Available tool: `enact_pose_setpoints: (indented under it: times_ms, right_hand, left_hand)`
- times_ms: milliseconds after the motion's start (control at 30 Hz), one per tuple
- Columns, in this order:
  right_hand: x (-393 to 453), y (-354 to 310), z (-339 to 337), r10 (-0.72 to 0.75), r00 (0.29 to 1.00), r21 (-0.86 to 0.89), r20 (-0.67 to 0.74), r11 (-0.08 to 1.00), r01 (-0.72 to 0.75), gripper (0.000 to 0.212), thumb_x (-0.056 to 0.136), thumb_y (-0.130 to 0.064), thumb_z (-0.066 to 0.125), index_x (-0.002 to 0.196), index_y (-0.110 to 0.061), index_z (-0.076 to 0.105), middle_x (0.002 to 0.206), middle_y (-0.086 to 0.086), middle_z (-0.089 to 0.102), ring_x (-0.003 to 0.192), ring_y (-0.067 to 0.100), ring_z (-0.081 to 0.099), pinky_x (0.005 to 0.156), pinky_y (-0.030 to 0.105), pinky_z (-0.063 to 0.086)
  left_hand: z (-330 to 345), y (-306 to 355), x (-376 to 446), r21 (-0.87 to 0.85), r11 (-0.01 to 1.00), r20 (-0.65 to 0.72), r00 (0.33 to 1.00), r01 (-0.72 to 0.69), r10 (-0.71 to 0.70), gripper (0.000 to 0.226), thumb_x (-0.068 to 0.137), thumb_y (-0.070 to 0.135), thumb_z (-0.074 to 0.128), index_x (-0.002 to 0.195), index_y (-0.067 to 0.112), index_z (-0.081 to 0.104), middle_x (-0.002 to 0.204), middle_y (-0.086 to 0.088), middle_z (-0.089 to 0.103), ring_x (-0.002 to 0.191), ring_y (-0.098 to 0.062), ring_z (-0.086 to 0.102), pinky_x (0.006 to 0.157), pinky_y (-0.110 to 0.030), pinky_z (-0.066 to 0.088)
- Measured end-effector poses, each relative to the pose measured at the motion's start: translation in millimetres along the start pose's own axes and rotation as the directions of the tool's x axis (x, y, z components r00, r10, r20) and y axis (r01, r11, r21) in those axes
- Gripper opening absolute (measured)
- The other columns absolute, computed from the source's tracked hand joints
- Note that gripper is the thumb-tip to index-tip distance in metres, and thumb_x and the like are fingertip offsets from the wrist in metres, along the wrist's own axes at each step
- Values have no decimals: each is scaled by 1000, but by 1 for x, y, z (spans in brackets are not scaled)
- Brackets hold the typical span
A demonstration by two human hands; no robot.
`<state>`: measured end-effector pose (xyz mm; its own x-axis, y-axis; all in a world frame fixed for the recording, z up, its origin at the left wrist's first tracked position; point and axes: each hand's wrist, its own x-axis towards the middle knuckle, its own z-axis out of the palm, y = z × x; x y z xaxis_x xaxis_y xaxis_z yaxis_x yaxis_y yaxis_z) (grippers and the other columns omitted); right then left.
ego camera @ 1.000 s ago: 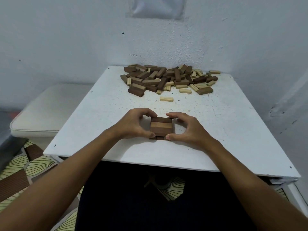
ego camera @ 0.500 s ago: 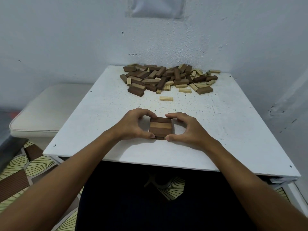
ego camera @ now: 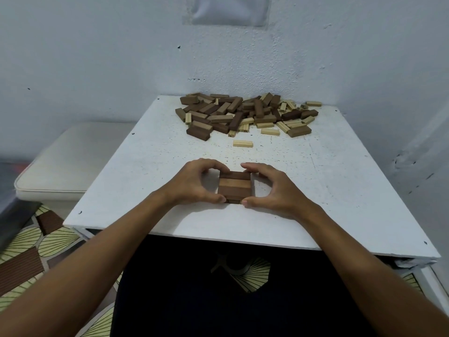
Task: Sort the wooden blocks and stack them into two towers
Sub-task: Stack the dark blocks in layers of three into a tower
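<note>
Low dark block stack [ego camera: 234,187], top blocks' long axes running left-right, sits on bench [ego camera: 340,190] between left hand [ego camera: 194,184] and right hand [ego camera: 274,188], both gripping its sides.

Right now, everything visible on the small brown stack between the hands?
The stack is a low square of dark brown wooden blocks near the front edge of the white table. Its top layer shows three blocks side by side, the middle one lighter. Block ends of a lower layer, laid crosswise, peek out at the front. It sits flat and squared. The left hand and right hand curl round its sides, thumbs at the front corners.
</note>
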<state>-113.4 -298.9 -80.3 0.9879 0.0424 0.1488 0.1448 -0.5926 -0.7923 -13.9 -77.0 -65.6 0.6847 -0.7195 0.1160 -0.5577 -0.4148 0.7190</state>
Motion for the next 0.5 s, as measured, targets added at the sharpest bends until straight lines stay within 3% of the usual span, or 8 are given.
enact_pose_setpoints:
  times_ms: [167,267,367,500]
  right_hand:
    - [-1,2,0,14,1000,35,13,999,-15,80,68,-30,88,136,-39,47,132,-9,54,122,1,48,99,15,41]
    - [1,2,-1,25,1000,97,2,995,-25,66,75,-40,77,136,-36,50,130,-10,56,121,0,50,96,12,41]
    - [8,4,-6,46,998,135,-42,990,-40,56,82,-44,63,135,-31,53,132,-11,57,120,1,51,96,15,42]
    - [36,10,-16,90,987,82,-131,993,-80,48,90,-38,64,135,-27,53,138,-9,53,122,7,49,96,21,41]
  left_hand:
    - [1,-3,-1,-19,1000,-8,1000,0,-1,63,50,52,78,110,42,60,112,26,60,107,13,50,91,-17,45]
    - [0,-7,0,-60,998,-7,1000,18,-18,63,60,58,75,118,38,61,117,28,57,109,18,48,88,-4,39]
    - [-3,-11,6,-117,993,-62,998,15,-22,59,73,59,63,122,26,63,119,20,62,113,6,54,89,-6,43]
    - [-14,-21,29,-22,998,-245,967,64,-68,44,85,36,72,123,15,64,123,2,64,111,-9,57,87,-19,44]
